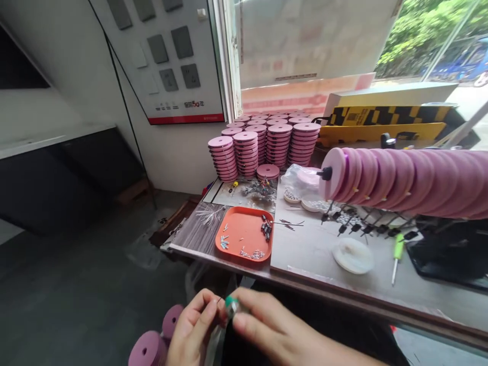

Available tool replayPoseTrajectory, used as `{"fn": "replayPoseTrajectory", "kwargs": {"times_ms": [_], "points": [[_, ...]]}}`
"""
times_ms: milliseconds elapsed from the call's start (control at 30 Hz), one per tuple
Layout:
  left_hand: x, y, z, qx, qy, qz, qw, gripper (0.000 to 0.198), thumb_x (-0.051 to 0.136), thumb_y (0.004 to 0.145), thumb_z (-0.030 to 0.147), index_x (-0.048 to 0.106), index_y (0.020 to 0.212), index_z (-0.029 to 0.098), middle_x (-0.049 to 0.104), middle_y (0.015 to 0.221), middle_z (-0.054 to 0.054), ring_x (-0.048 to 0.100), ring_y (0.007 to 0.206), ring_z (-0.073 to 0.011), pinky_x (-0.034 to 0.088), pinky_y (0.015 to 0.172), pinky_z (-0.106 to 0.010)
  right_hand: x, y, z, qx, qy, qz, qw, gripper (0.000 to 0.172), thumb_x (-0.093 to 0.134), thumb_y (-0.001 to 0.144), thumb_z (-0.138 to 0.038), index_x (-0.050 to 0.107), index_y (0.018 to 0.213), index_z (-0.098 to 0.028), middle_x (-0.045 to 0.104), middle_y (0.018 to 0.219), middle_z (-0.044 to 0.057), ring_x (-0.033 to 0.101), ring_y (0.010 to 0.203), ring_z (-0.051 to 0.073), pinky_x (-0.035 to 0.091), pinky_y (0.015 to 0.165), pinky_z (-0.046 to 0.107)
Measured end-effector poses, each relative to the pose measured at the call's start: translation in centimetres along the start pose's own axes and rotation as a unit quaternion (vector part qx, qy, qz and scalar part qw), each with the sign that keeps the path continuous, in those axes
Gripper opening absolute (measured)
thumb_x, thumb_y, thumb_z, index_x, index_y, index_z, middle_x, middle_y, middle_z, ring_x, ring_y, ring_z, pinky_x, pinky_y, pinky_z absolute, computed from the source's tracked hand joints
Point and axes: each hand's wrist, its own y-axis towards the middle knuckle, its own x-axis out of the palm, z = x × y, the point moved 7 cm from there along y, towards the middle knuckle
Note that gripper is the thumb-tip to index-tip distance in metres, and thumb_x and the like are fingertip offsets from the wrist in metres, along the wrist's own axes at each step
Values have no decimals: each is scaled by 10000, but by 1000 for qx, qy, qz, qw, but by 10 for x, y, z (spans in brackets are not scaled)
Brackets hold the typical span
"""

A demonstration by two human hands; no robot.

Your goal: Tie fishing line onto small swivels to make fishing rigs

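your left hand (192, 325) pinches a thin wire (219, 300) and your right hand (269, 321) a green-tipped piece (230, 302) in front of the tray (244, 229), seemingly mid-step, with loose parts (266, 231) unused inside it and discs (222, 160) stacked behind.

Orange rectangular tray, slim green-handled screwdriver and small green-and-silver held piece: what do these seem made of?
Tray: probably moulded plastic, smooth with a soft sheen; even colour, rounded corners.
Screwdriver: likely a plastic handle, vivid green; the silvery shaft suggests metal.
Held piece: shiny silvery part, perhaps metal; blur leaves the green end uncertain.
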Motion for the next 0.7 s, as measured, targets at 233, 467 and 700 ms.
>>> {"fn": "replayPoseTrajectory", "kwargs": {"times_ms": [233,467,700], "points": [[15,-5,-7,33,-3,3,999,297,711,651,412,588,553,160,559,565,3,480,593,-139,402,614,-237,-28,28,-3,122,235,-4,964,473,492,769,-647,428,691,-185,386,580,-57,335,518,78,283,497,210],[12,-2,-13,30,-13,9,999,235,673,696,360,599,600,158,622,621,-19,553,652,-163,392,607,-239,-15,29,14,196,218,-15,956,628,299,802,-703,480,538,-162,364,446,-44,340,444,87,278,473,240],[10,-5,-19,23,-28,6,999,178,579,783,283,577,652,163,645,688,-30,570,689,-167,390,647,-257,-10,22,27,283,219,52,932,500,389,735,-690,364,612,-207,349,508,-72,305,476,79,237,449,222]]}}
